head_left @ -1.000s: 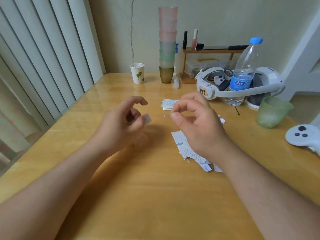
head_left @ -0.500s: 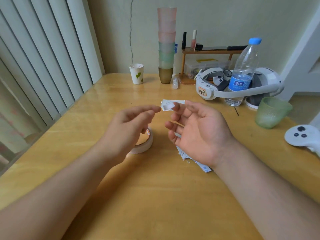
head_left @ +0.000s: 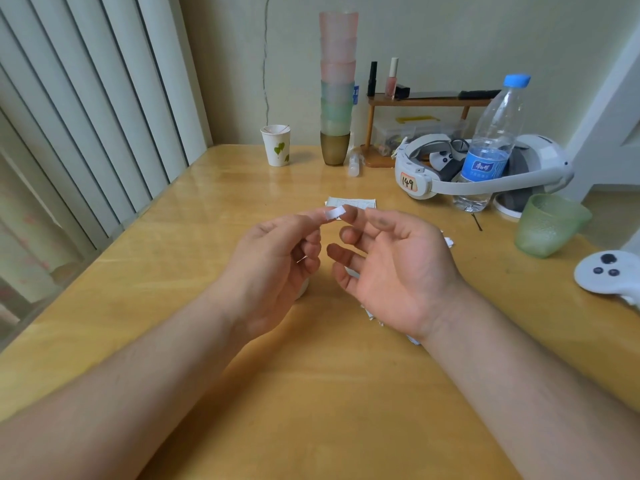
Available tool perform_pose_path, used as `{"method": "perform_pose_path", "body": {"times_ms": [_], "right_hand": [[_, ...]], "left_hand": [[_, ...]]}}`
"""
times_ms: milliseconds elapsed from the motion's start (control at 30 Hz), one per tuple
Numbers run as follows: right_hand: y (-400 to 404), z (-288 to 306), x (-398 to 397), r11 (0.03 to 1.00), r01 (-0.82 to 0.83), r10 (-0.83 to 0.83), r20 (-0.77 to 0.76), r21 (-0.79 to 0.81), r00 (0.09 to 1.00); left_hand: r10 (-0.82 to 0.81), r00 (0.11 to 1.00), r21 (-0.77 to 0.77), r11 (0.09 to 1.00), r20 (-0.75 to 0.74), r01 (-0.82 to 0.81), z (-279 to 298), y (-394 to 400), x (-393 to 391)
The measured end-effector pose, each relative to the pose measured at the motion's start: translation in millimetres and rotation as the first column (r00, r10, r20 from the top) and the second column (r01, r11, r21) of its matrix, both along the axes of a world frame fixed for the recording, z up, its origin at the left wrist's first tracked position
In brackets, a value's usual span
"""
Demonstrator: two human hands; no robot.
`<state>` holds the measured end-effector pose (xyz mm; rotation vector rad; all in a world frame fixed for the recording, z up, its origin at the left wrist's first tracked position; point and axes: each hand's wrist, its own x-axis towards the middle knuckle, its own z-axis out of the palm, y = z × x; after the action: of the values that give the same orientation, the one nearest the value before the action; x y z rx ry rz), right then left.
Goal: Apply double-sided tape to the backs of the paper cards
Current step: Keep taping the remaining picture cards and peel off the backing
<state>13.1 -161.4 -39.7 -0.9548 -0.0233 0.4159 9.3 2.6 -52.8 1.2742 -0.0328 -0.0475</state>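
A short strip of tape is pinched at its left end by the left hand, its length pointing right to the loosely spread fingers of the right hand.

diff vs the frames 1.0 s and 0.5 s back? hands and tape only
The left hand rose and now pinches a small white tape piece at its fingertips. The right hand went from pinching to palm-up with relaxed fingers, index tip at the piece's other end. The tape roll, exposed half a second ago, is now almost hidden under the left hand. The paper cards beyond stayed put.
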Motion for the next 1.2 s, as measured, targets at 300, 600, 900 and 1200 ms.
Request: {"method": "perform_pose_path", "body": {"times_ms": [300, 600, 900, 1200], "right_hand": [[-6.1, -9.3, 3.1, 0.853, 0.266, -0.008, 0.498, -0.450, 0.867], [-30.5, -10.5, 19.4, 0.557, 0.645, 0.026, 0.787, -0.524, 0.616], [-40.9, -1.6, 17.2, 0.641, 0.545, 0.021, 0.722, -0.540, 0.691], [-40.0, -5.6, 17.8, 0.633, 0.481, 0.076, 0.667, -0.606, 0.741]], "left_hand": [[0.130, 0.989, 0.073, 0.988, 0.064, -0.135, -2.0, 0.0, 1.8], [0.127, 0.947, 0.450, 0.856, 0.296, -0.255, 20.4, 7.5, 4.8], [-0.062, 0.984, 0.412, 0.911, 0.168, -0.013, 26.9, -28.2, 1.6], [-0.066, 0.995, 0.216, 0.975, 0.072, 0.049, 2.3, -26.7, -4.4]]}}
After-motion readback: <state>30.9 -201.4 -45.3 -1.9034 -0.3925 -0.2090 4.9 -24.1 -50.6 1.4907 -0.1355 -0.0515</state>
